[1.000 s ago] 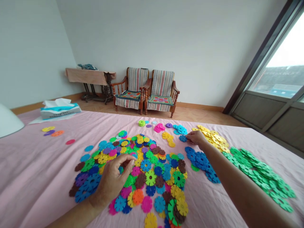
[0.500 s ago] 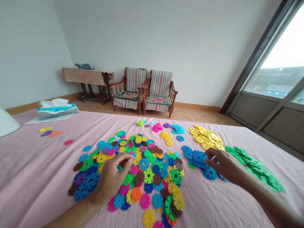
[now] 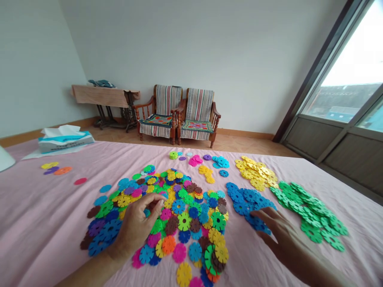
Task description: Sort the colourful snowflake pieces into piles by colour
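A mixed pile of notched plastic discs (image 3: pixel 184 221) in many colours covers the middle of the pink cloth. Above its left part is my left hand (image 3: pixel 140 219), thumb and forefinger pinched together; whatever may be between them is too small to make out. My right hand (image 3: pixel 277 231) has its fingers spread at the near edge of the blue disc pile (image 3: pixel 243 199), fingertips over the blue discs, holding nothing. Right of it lies a green disc pile (image 3: pixel 311 211), and behind is a yellow disc pile (image 3: pixel 255 171).
Small pink (image 3: pixel 195 160), light-blue (image 3: pixel 220 162) and yellow groups (image 3: pixel 206 173) lie toward the far edge. A tissue pack (image 3: pixel 66 139) is at the far left, near a few loose discs (image 3: pixel 62 170). Two wooden chairs (image 3: pixel 197 125) stand beyond the pink cloth (image 3: pixel 38 207).
My right hand has moved nearer and lower, its fingers spreading over the blue pile's near edge. My left hand keeps its pinch. The view has shifted slightly.
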The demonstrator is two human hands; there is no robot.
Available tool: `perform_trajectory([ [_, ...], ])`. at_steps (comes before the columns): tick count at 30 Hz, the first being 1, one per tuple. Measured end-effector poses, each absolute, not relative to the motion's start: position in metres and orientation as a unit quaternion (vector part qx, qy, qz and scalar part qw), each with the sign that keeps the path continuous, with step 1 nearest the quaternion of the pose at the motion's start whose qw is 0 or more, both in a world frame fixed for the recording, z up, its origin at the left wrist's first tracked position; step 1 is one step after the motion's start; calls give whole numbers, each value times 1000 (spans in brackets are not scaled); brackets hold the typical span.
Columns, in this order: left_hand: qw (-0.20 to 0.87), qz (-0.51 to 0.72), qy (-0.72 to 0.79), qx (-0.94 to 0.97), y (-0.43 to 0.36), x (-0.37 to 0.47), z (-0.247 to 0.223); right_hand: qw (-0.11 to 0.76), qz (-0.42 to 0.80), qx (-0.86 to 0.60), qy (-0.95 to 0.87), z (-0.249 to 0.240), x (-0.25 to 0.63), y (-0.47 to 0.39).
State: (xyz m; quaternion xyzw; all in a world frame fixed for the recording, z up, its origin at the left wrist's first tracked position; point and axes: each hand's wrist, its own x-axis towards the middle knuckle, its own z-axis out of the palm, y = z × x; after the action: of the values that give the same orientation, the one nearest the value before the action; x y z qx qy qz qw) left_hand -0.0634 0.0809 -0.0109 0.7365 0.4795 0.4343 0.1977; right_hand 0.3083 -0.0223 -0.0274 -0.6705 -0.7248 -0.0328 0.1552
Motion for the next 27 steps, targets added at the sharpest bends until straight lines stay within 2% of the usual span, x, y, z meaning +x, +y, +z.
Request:
perform_trajectory([
  [4,198,434,479,737,81,-63,-10,180,-15,-684,-706,-10,324,-7],
  [10,192,425,475,746,81,-64,-10,142,-37,-719,-680,-12,348,31],
  [20,187,430,483,740,80,-63,-9,245,89,-657,-708,-22,349,13],
  [27,185,433,481,740,81,-62,-7,252,111,-700,-659,-12,340,14],
])
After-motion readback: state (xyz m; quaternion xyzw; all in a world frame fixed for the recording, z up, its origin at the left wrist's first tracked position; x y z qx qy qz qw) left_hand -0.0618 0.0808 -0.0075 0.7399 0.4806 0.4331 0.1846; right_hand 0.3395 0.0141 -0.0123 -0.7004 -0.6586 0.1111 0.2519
